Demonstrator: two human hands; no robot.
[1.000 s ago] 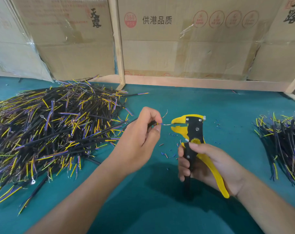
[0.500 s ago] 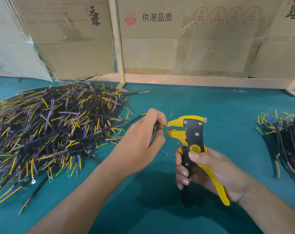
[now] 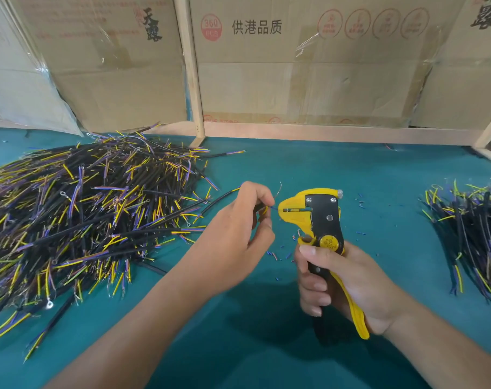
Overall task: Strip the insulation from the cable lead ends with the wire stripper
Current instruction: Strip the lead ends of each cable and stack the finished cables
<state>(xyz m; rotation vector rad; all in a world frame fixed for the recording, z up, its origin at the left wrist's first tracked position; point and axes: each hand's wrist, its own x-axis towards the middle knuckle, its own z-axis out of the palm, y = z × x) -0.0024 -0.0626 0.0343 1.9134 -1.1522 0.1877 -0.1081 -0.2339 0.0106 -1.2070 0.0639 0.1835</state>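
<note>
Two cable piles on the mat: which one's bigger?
The cable pile on the left, beside the left hand. It spreads much wider than the small pile at the right edge.

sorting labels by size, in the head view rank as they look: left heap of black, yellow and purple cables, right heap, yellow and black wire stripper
1. Left heap of black, yellow and purple cables, clearly largest.
2. Right heap of same-coloured cables, cut off by the frame edge.
3. Yellow and black wire stripper, close to the right heap; order unsure.

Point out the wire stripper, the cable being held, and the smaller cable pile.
wire stripper (image 3: pixel 321 217): head view, black head plate.
cable (image 3: pixel 224 195): head view, black sheath.
smaller cable pile (image 3: pixel 474 234): head view, middle.
</note>
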